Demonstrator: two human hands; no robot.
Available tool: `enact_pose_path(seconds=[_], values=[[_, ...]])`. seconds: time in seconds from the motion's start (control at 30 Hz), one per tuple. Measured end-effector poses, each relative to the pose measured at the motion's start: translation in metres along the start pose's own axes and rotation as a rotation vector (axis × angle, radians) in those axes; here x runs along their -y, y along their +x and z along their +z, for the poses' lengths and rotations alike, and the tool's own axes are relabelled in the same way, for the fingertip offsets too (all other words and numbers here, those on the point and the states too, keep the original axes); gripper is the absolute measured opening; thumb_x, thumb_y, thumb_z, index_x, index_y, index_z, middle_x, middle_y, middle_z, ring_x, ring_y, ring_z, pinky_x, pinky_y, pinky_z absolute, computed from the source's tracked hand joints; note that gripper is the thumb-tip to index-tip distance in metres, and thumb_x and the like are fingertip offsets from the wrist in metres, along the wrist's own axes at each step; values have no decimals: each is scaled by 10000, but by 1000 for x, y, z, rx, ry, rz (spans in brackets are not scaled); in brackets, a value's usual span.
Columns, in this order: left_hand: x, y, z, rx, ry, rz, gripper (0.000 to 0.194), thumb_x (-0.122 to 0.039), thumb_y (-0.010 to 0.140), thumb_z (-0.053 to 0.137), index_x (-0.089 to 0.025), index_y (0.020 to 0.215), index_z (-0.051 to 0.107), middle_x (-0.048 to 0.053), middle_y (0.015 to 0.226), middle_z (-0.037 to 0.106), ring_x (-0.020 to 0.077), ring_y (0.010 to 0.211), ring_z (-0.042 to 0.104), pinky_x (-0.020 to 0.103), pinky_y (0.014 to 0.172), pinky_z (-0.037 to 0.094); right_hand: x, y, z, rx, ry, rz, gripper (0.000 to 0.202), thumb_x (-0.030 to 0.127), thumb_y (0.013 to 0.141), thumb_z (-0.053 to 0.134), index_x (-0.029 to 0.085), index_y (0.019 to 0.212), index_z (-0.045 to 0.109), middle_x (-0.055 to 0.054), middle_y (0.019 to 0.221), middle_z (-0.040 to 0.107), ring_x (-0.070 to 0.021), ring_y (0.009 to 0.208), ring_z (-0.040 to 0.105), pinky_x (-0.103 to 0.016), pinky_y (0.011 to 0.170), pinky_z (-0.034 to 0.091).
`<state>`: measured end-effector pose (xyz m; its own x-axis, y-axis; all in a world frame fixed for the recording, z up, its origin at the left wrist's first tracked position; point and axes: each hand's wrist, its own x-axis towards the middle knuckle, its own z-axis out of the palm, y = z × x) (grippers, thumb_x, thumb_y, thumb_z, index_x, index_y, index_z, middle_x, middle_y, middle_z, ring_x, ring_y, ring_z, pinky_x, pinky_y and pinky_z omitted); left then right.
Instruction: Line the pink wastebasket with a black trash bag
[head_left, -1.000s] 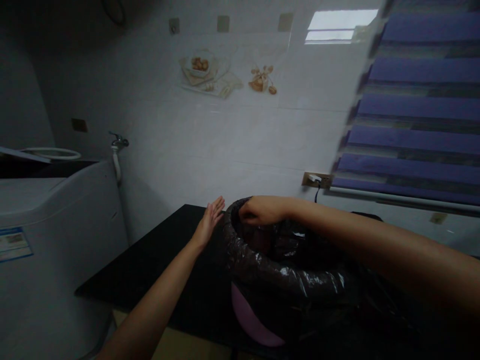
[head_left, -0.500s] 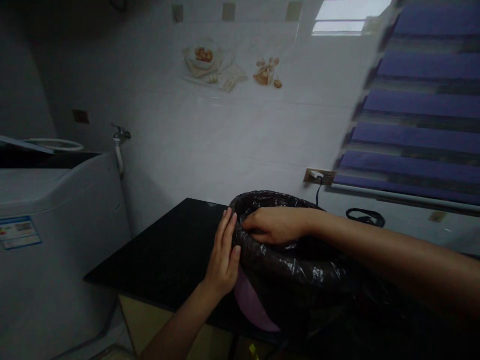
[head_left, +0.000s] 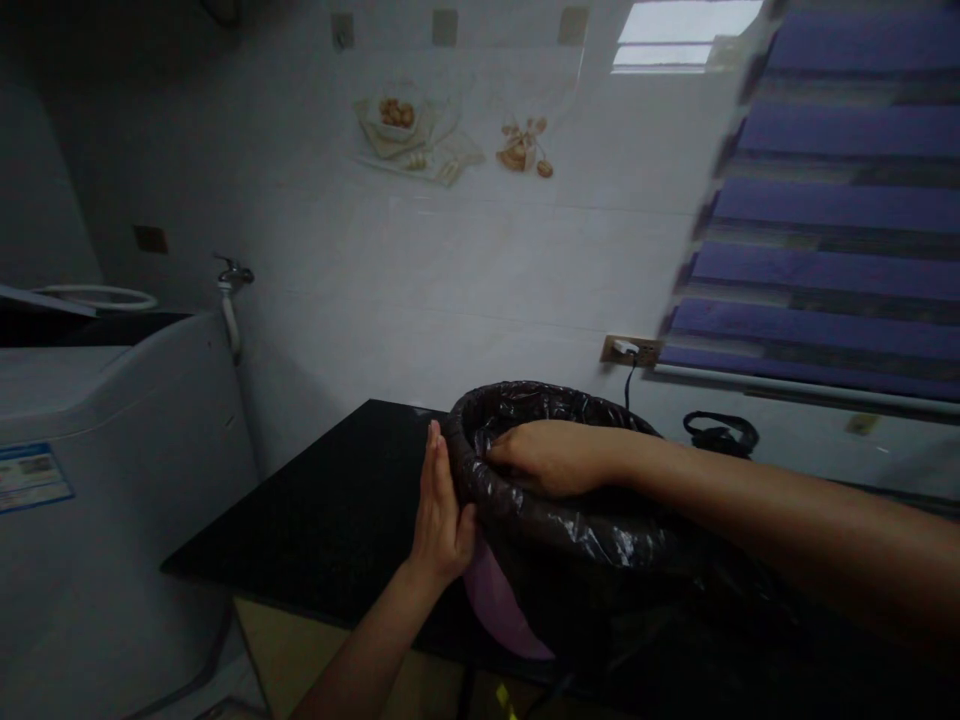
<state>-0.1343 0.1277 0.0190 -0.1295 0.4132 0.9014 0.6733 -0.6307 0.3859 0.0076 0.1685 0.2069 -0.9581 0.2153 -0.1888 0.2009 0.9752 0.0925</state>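
A black plastic bag [head_left: 566, 525] lines a pink bin [head_left: 499, 605] and is folded over its rim, hanging down the outside. The bin stands on a dark countertop. My left hand [head_left: 442, 525] is open, its fingers straight and laid along the bin's left side near the rim. Inside the mouth of the bin is my right hand [head_left: 547, 457], reaching in from the right with the palm down. Its knuckles are bent and its fingertips touch or come close to the bag's inner left wall. Those fingertips are mostly hidden, so their grip is unclear.
The black countertop [head_left: 300, 510] runs along a tiled wall. At the left stands a white washing machine [head_left: 135, 480], with a tap [head_left: 234, 272] above it. A plugged wall socket [head_left: 630, 350] and a black looped object [head_left: 721, 432] are behind the bin. Purple striped blinds [head_left: 840, 210] hang at right.
The fingers of my left hand have come off the rim's top edge and now lie flatter along the outside. My right hand stays inside the bin. The view has shifted slightly.
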Motion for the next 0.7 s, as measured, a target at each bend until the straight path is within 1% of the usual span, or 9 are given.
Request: enact_pose_path(seconds=[0.07,0.13,0.23,0.3,0.37,0.43,0.53,0.63,0.7], values=[[-3,2,-9,-13,44,29,669,-469,959,268,-257,1522,-23,85,1612,-5,294,1458,50,547,1150,114,-1,-12,-6,-61,21,28,238,191,882,446,105,950,657,-106,902,666,-162,783,589,-310,746,438],[-10,9,-20,-36,67,52,645,-455,958,283,-245,1524,56,99,1607,68,295,1454,96,554,1142,141,0,-28,-13,-144,80,59,249,246,913,440,121,958,650,-90,902,664,-153,799,589,-298,751,442],[-28,31,-36,-8,74,171,548,-389,960,311,-237,1483,252,123,1526,312,284,1404,277,541,1121,235,7,-53,-16,-231,185,106,300,341,948,417,149,999,642,-77,948,666,-144,823,596,-284,759,451],[-43,48,-43,112,62,295,493,-360,953,349,-217,1424,356,134,1393,488,269,1328,412,525,1109,282,13,-68,-13,-261,221,134,325,391,944,429,157,1031,637,-76,973,667,-148,838,604,-279,756,459],[-56,62,-45,249,87,407,452,-351,943,388,-181,1361,418,136,1270,591,256,1262,492,500,1081,343,20,-81,-5,-284,233,160,336,413,929,458,159,1068,628,-80,1001,667,-158,867,614,-281,764,467],[-65,70,-43,342,144,500,421,-355,933,423,-154,1300,464,133,1188,645,247,1169,568,481,1037,402,26,-91,5,-316,225,182,348,431,913,481,157,1072,625,-88,1004,668,-169,877,620,-287,762,476],[-72,73,-37,423,224,536,378,-379,935,419,-122,1178,553,141,1089,685,250,1037,632,446,921,488,31,-103,21,-365,186,216,342,415,901,500,162,1100,617,-103,1007,666,-185,892,628,-295,759,485],[-73,71,-34,462,256,544,375,-393,942,394,-118,1078,608,133,968,709,244,876,661,414,779,528,32,-110,34,-388,130,229,314,393,896,509,169,1086,622,-107,971,670,-192,857,636,-299,739,485],[-72,70,-34,463,265,554,365,-386,940,396,-116,1047,618,127,925,711,239,817,658,401,733,527,31,-112,41,-383,104,238,295,385,902,498,164,1045,631,-105,928,671,-189,812,637,-296,713,478]])
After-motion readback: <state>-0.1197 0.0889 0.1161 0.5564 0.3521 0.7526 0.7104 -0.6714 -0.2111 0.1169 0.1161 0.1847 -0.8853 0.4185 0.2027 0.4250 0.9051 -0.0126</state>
